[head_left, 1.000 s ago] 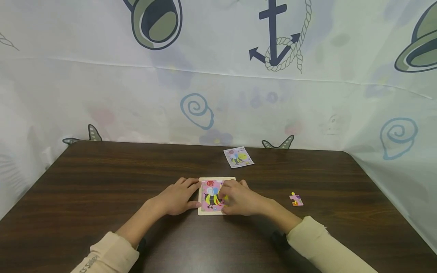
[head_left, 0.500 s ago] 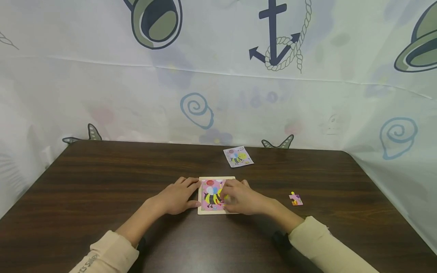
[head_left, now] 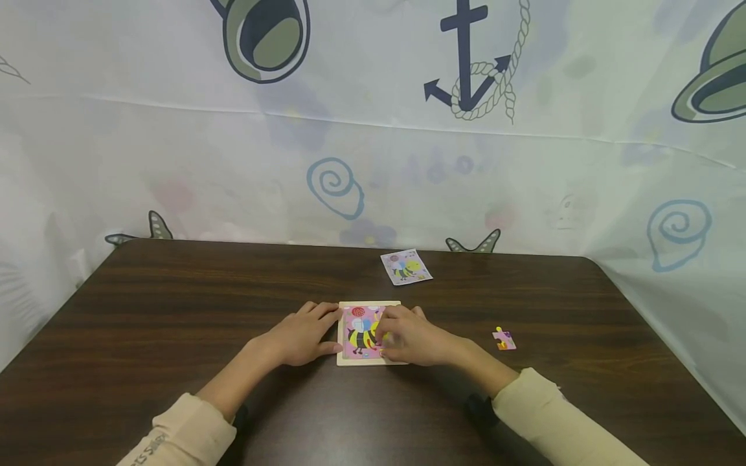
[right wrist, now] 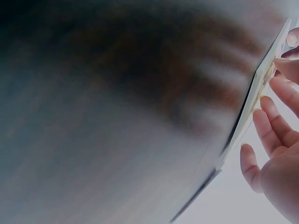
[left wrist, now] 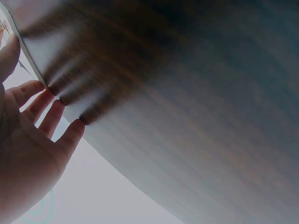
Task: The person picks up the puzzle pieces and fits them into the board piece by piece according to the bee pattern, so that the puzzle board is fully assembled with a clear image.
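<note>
A jigsaw puzzle with a bee picture on pink lies in a pale wooden tray point(head_left: 367, 362) at the middle of the table. My left hand point(head_left: 304, 334) rests at the tray's left side, its spread fingertips along the edge and the thumb lower down. In the left wrist view these fingers point(left wrist: 52, 116) are nearly straight. My right hand point(head_left: 416, 336) bends over the puzzle's right part, fingers and thumb touching down there and hiding the bee's head. The right wrist view shows its fingers point(right wrist: 275, 126) at the tray's edge; whether they pinch a piece I cannot tell.
One loose puzzle piece point(head_left: 504, 339), pink with yellow and orange, lies on the dark wooden table point(head_left: 175, 310) to the right. A paper card point(head_left: 406, 267) with the same bee picture lies behind the tray. A printed white cloth point(head_left: 373, 142) hangs behind the table's far edge.
My right hand has shifted very slightly right on the puzzle, uncovering a bit more of the tray's lower edge. The left hand, loose piece and card stay put.
</note>
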Demonstrator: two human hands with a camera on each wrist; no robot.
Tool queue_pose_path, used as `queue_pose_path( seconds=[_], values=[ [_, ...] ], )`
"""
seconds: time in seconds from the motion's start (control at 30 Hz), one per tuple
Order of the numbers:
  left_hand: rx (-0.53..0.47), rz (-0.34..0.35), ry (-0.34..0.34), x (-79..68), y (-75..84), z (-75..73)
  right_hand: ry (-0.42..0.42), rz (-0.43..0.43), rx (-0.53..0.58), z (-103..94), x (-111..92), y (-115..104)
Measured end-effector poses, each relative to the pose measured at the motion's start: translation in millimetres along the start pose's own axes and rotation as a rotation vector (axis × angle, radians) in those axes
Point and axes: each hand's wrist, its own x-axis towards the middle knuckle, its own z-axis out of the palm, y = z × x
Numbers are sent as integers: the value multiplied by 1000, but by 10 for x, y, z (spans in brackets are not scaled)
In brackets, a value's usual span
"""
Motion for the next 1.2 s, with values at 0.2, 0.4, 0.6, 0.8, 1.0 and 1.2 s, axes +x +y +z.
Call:
queue_pose_path(
  seconds=[0.2, 0.4, 0.6, 0.8, 1.0, 1.2],
  values=[
    [6, 3, -1, 6, -7, 10, -3, -3, 0, 0, -1, 3],
    [8, 6, 5, 11, -15, 25, -14, 6, -5, -1, -8, 15],
    [6, 2, 9, 5, -10, 26, -27, 14, 16, -39, -52, 25],
    [-2, -4, 10, -7, 6, 17, -15, 30, 36, -92, -140, 98],
    [-2, -8, 6, -10, 8, 13, 14, 73, 23, -165, -264, 208],
    [-5, 0, 5, -4, -4, 15, 48, 85, -3, -249, -439, 391]
  ],
)
